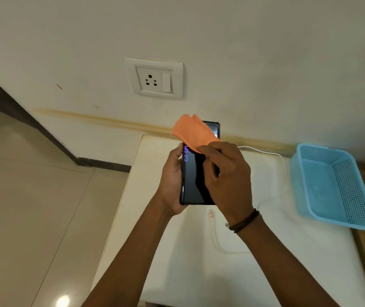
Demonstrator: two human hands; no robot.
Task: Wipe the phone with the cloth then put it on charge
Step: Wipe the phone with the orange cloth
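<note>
While the wiping half of the job is under way, a person's left hand grips a dark smartphone by its edge, fingers curled behind it and thumb on the near side, holding it upright above a white table. The right hand, with a dark cord bracelet at the wrist, pinches an orange cloth and presses it to the upper part of the screen; the lower glass is bare and purple digits glow at its left edge. How much of the phone has been cleaned cannot be told from this view.

Charging has not begun, by the look of it. A white charging cable lies loose on the table behind and beneath the hands, one end with a red mark just below the phone and touching nothing. The wall socket above, with its switch, has no plug in it, and no adapter is visible. Left to do, it appears: finish the wipe, put the cloth down, plug the cable into the phone and find it power. A blue perforated basket sits on the table to the right, well apart.
</note>
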